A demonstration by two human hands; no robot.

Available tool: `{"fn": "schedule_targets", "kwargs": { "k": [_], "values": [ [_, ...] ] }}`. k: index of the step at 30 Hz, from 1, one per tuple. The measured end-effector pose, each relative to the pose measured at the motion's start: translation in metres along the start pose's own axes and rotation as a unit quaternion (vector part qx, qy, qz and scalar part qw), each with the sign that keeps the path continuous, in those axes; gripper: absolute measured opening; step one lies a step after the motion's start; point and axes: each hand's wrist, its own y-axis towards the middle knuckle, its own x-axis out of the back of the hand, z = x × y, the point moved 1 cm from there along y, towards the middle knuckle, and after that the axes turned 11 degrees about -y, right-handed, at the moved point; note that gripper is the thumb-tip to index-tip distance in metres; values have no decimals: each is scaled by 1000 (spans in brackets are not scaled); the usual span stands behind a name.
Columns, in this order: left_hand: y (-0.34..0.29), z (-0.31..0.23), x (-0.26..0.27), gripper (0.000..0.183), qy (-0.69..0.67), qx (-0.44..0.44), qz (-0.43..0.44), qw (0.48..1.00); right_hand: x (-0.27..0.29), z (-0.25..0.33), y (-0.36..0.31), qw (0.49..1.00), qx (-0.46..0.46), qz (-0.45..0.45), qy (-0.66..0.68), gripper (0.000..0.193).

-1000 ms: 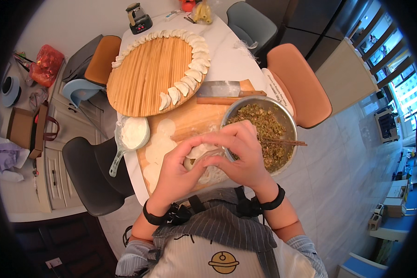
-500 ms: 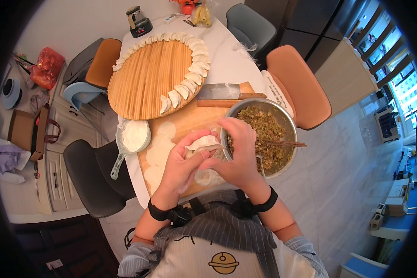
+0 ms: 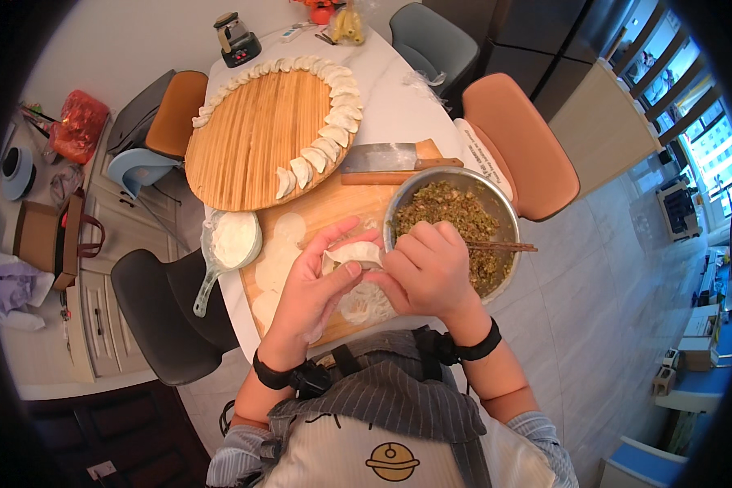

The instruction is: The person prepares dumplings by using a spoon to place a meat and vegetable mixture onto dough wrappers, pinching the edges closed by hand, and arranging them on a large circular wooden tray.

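Note:
A folded dumpling (image 3: pixel 352 256) sits between my hands above the wooden board. My left hand (image 3: pixel 317 281) cradles it from the left, thumb pressed on its near side. The curled fingers of my right hand (image 3: pixel 428 267) pinch its right end, hiding that part. Behind and right of the hands stands a metal bowl (image 3: pixel 510 213) of chopped green filling (image 3: pixel 447 203), with chopsticks (image 3: pixel 500 246) across it. Round dough wrappers (image 3: pixel 285 236) lie on the cutting board (image 3: pixel 333 210). A round bamboo board (image 3: pixel 256 138) carries a curved row of finished dumplings (image 3: pixel 333 134) along its edge.
A cleaver (image 3: pixel 380 157) and a wooden rolling pin (image 3: pixel 374 177) lie behind the bowl. Left of the cutting board is a handled scoop (image 3: pixel 206 281) of white flour (image 3: pixel 236 236). Chairs surround the table, including a dark one (image 3: pixel 167 313) at left and an orange one (image 3: pixel 525 146) at right.
My right hand has closed from a raised, spread pose into a pinch on the dumpling's right end. The left hand still supports the dumpling, its fingers a little more extended.

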Motion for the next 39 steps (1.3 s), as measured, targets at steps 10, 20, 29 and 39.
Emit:
{"fn": "schedule_targets", "kwargs": {
  "k": [10, 20, 29, 39],
  "values": [
    [2, 2, 0, 57, -78, -46, 28, 995, -27, 4, -10, 991, -112, -43, 64, 19],
    [11, 7, 9, 44, 14, -111, 12, 994, -18, 20, 10, 976, -170, -108, 78, 20],
    [0, 5, 8, 36, 177, -76, 20, 981, -14, 17, 9, 990, -102, -10, 99, 16],
    [-3, 2, 6, 49, 251, -78, 31, 964, -18, 13, -1, 981, -99, 8, 168, 17]
  ]
}}
